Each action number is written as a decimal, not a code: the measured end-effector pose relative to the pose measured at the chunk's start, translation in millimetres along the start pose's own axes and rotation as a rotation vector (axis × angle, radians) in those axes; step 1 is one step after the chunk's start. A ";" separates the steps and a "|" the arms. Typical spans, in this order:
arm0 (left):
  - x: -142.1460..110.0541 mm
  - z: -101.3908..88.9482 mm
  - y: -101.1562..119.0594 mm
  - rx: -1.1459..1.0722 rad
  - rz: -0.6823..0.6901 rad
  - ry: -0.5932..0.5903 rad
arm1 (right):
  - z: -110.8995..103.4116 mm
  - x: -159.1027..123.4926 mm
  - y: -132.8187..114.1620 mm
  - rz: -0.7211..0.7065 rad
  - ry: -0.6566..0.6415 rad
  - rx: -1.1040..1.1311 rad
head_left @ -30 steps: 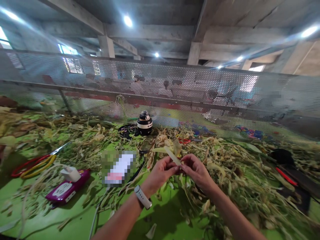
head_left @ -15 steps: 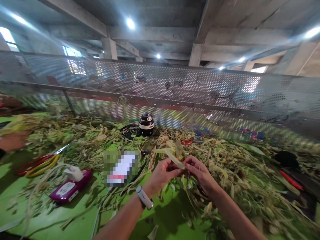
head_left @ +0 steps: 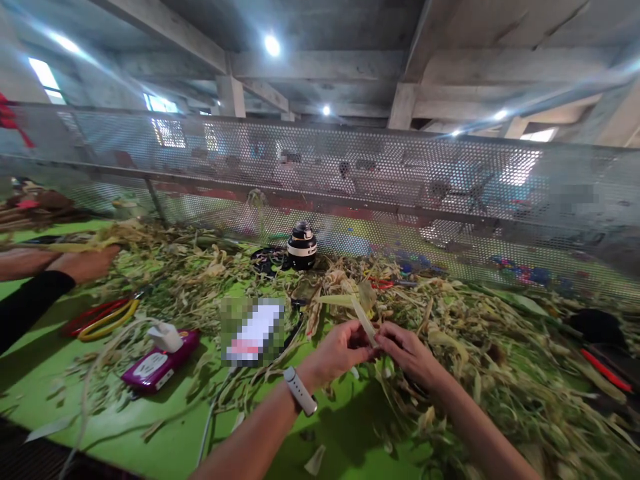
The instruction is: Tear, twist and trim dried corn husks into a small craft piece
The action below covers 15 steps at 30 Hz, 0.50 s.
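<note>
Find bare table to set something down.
Mostly bare, few scraps: the table in front of the purple power strip, left of the left forearm, a cable crossing it; and between that and the right forearm, below the left hand. Crowded: right side and back by the mesh screen, under dried leaves.

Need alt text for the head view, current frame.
A person's left hand and right hand meet at the fingertips around a pale leaf-like strip, above a green table strewn with dried plant scraps. A purple power strip lies to the left, with another person's hand beyond it; a perforated metal screen stands behind.
</note>
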<state>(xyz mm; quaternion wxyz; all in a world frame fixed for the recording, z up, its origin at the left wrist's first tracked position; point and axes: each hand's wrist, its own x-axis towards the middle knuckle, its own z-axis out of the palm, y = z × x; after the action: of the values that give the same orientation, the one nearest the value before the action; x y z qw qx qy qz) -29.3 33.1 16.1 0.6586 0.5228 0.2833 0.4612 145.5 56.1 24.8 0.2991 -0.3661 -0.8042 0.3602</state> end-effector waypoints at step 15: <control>-5.3 5.5 9.9 -0.147 -0.100 0.189 | 20.0 -2.1 -10.4 0.015 0.256 0.177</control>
<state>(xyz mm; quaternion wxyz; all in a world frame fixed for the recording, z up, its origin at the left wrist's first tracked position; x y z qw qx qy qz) -29.8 26.2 26.6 0.6876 0.4127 0.3352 0.4945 127.9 42.3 21.4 0.4273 -0.3873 -0.7219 0.3824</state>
